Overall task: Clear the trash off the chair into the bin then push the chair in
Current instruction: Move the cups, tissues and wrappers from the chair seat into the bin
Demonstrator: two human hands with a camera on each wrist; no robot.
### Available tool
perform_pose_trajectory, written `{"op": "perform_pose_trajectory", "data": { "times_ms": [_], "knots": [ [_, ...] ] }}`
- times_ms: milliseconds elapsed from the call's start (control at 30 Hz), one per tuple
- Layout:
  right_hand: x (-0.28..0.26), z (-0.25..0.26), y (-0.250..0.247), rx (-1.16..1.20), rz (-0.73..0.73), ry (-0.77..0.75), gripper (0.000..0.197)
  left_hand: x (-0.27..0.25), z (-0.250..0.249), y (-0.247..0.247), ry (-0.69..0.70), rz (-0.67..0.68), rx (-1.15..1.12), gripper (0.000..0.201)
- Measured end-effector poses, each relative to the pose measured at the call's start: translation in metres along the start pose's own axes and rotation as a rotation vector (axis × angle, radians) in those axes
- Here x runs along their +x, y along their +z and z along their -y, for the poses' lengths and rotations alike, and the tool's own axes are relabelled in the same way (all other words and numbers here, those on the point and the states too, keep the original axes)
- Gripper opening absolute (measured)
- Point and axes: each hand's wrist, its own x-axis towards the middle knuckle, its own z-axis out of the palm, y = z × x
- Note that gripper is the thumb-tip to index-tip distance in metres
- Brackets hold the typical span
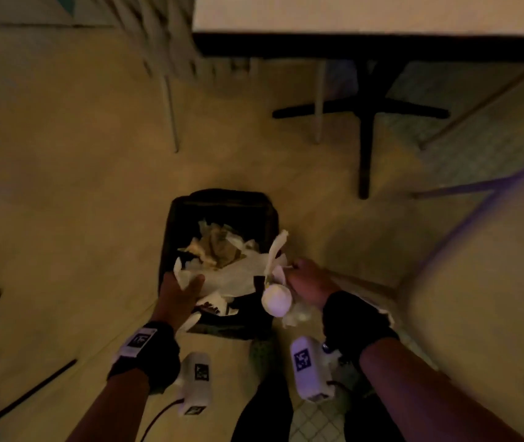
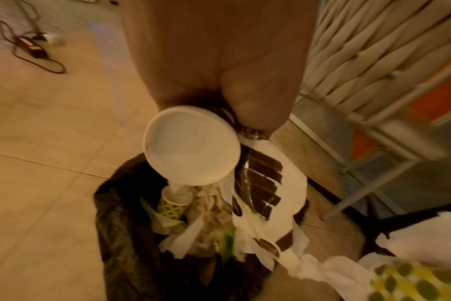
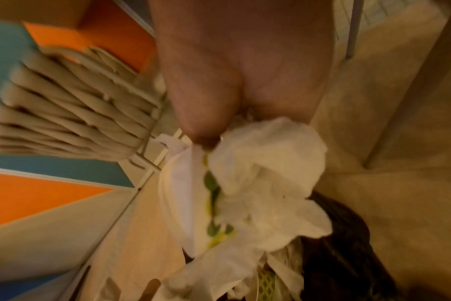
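A bin with a black liner [image 1: 171, 224] stands on the floor in front of me, holding crumpled paper and a patterned cup [image 2: 173, 203]. My left hand [image 1: 187, 283] is over its near left rim and grips a round white lid [image 2: 191, 146] together with a brown-and-white printed wrapper [image 2: 265, 183]. My right hand [image 1: 292, 272] is at the bin's right rim. It pinches a crumpled white napkin [image 3: 268, 154] and a paper cup with a green and yellow pattern [image 3: 211, 193]. The beige chair [image 1: 477, 298] stands to my right, blurred.
A white table top [image 1: 365, 14] on a black cross base [image 1: 364, 122] stands ahead. A woven-back chair [image 1: 165, 43] is at the far left of it. A cable and power brick [image 2: 34, 46] lie on the tiled floor to the left.
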Motion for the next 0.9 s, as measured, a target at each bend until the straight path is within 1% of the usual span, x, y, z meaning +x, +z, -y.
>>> {"op": "perform_pose_trajectory", "data": {
  "times_ms": [67,100,167,200,267,367,400,467,500,567,633,700,767,800,900],
  "knots": [
    [0.035,-0.003,0.039,0.048,0.024,0.050,0.017,0.028,0.027,-0.008,-0.067,-0.064,0.059,0.063],
    [0.051,-0.006,0.056,0.060,0.025,0.071,0.020,0.043,0.037,-0.010,-0.084,-0.087,0.081,0.061],
    [0.079,-0.010,0.083,0.094,-0.016,0.117,0.042,0.070,0.057,-0.009,-0.088,-0.124,0.079,0.064],
    [0.091,-0.011,0.093,0.135,-0.043,0.128,0.051,0.083,0.065,-0.006,-0.089,-0.121,0.073,0.069],
    [0.112,-0.014,0.105,0.215,-0.051,0.110,0.059,0.098,0.073,0.000,-0.068,-0.065,0.021,0.083],
    [0.130,-0.020,0.109,0.212,0.054,0.098,0.090,0.103,0.071,0.007,-0.031,0.021,-0.118,0.112],
    [0.128,-0.018,0.108,0.187,0.071,0.100,0.089,0.100,0.071,0.009,-0.010,0.032,-0.126,0.115],
    [0.121,-0.021,0.100,0.155,0.051,0.102,0.071,0.088,0.069,0.009,0.018,0.040,-0.061,0.113],
    [0.115,-0.023,0.094,0.144,0.050,0.108,0.066,0.082,0.068,0.007,0.028,0.039,-0.016,0.112],
    [0.094,-0.023,0.077,0.147,0.078,0.126,0.063,0.067,0.061,0.005,0.056,0.057,0.064,0.106],
    [0.065,-0.020,0.056,0.198,0.108,0.113,0.054,0.050,0.048,0.007,0.112,0.080,0.127,0.094],
    [0.029,-0.015,0.031,0.309,0.130,0.127,0.044,0.031,0.025,0.016,0.164,0.137,0.155,0.089],
    [-0.007,-0.014,0.002,0.390,0.139,0.121,0.039,0.011,-0.004,0.035,0.235,0.209,0.195,0.088],
    [-0.022,-0.016,-0.016,0.417,0.134,0.106,0.034,0.002,-0.020,0.049,0.294,0.225,0.234,0.084],
    [-0.067,-0.031,-0.081,0.552,0.088,0.061,0.012,-0.026,-0.076,0.105,0.469,0.225,0.425,0.069]
  ]
}}
